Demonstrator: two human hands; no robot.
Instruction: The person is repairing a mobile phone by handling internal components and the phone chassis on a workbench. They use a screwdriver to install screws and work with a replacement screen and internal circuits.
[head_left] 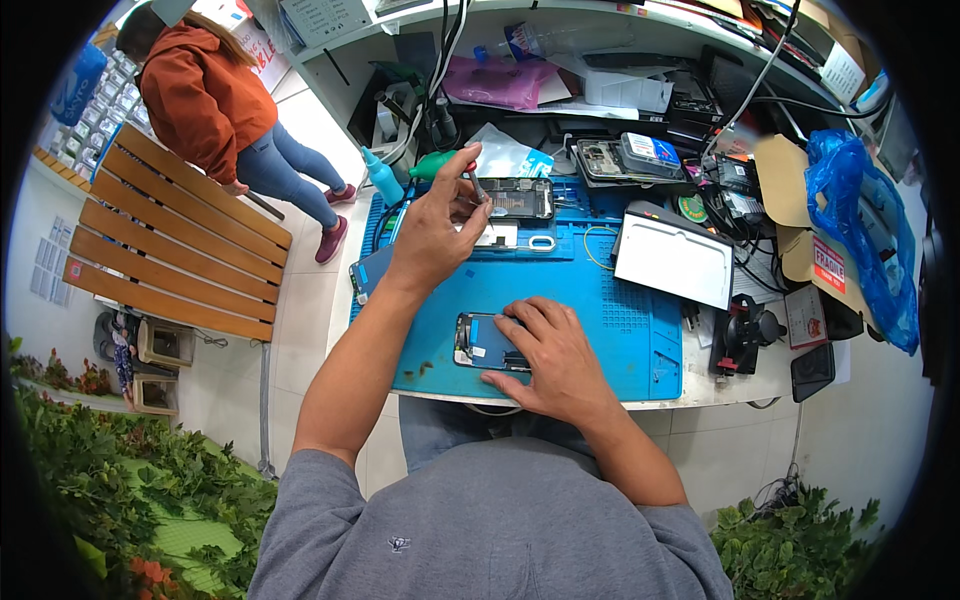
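Observation:
My left hand (436,232) is raised over the back left of the blue mat, pinching a slim screwdriver (474,178) with a red end. Just beyond its fingertips lies an opened phone (524,198), its dark inner parts showing, on a raised tray section of the mat. My right hand (556,358) grips a phone screen (487,343) by its right end, with fingers along the top edge and thumb at the lower one. That screen lies flat near the mat's front, its blue-filmed inner side facing up.
A white box lid (674,260) sits on the mat's right side. Phone frames (602,160) are stacked behind it. A teal bottle (382,178) stands back left; a blue plastic bag (858,190) hangs over a cardboard box at right. A person in an orange jacket (205,100) stands left beyond a wooden bench.

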